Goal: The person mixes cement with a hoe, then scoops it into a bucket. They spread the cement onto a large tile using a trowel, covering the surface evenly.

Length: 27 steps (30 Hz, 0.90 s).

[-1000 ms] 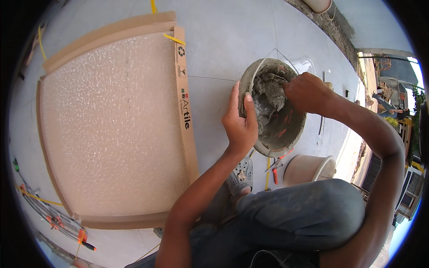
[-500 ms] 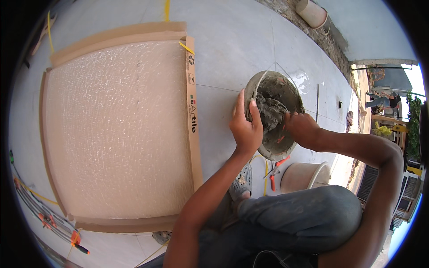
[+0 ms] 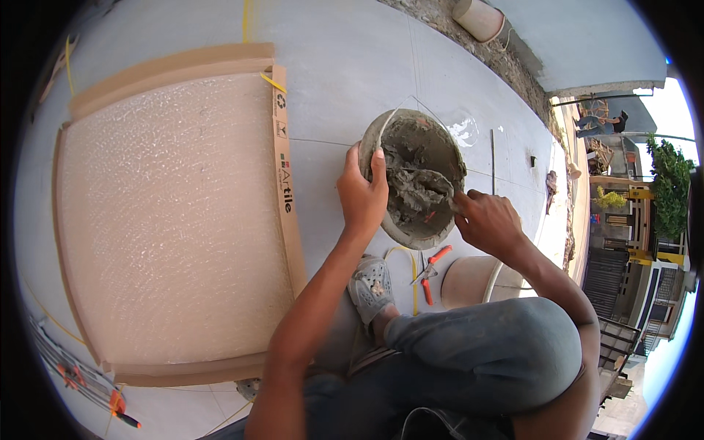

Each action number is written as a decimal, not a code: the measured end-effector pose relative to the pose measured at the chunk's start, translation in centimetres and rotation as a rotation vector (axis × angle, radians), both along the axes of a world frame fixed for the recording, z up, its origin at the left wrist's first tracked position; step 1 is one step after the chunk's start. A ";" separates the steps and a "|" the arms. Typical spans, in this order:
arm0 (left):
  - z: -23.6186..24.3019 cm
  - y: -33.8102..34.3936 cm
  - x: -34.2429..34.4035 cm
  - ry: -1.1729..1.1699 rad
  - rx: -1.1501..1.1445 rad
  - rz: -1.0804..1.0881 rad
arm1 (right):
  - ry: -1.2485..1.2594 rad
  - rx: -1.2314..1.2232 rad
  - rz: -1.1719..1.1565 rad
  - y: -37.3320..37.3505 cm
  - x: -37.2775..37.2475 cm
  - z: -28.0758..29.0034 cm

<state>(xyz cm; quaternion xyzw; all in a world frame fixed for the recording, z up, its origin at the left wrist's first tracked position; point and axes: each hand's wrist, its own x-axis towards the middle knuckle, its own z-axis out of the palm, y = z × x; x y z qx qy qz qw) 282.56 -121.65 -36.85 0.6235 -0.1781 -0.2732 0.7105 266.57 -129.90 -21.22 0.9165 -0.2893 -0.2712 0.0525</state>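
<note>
Wet grey mortar (image 3: 411, 199) sits inside a mortar-caked bucket (image 3: 415, 239), whose mouth faces the wearer as an oval with its longer axis running mostly up and down the view, the lower end leaning right. The mortar lies just left of the right fingers and to the right of the left thumb; the right hand (image 3: 490, 220) is the nearer to it, at the right side of the rim. Its fingers are curled closed around what looks like a mortar-coated tool (image 3: 445, 181), whose grip is hidden in the fist. The left hand (image 3: 364, 189) clasps the opposite side, thumb along the rim and fingers partly spread over the outer wall; whether the bucket also rests on anything cannot be told. A thin wire handle (image 3: 402, 105) arches past the far rim. Below the bucket, nearer the wearer, a grey clog (image 3: 370, 286), a red-handled hand tool (image 3: 427, 292) and a pale pail (image 3: 466, 282) stand or lie close together. Farther left, a plastic-wrapped panel with cardboard edging (image 3: 176, 220) lies on the grey tiled floor (image 3: 330, 81); beyond, another pail (image 3: 478, 19) is by the wall.
</note>
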 end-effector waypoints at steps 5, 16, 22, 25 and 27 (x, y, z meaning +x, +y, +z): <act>1.3 -2.4 1.7 -0.161 0.210 -0.062 | -0.270 -0.214 -0.034 2.0 -5.3 -0.7; 1.1 -2.9 1.8 -0.149 0.226 -0.019 | -0.313 0.011 -0.211 4.6 -10.3 -5.3; 1.2 -2.6 1.9 -0.256 0.276 0.024 | -0.298 0.297 -0.444 4.6 -11.5 -10.1; 1.8 -2.9 1.5 -0.247 0.290 0.028 | -0.421 0.220 -0.407 6.3 -12.7 -10.9; 1.9 -3.0 1.4 -0.210 0.317 0.011 | -0.402 0.184 -0.453 7.0 -13.2 -11.6</act>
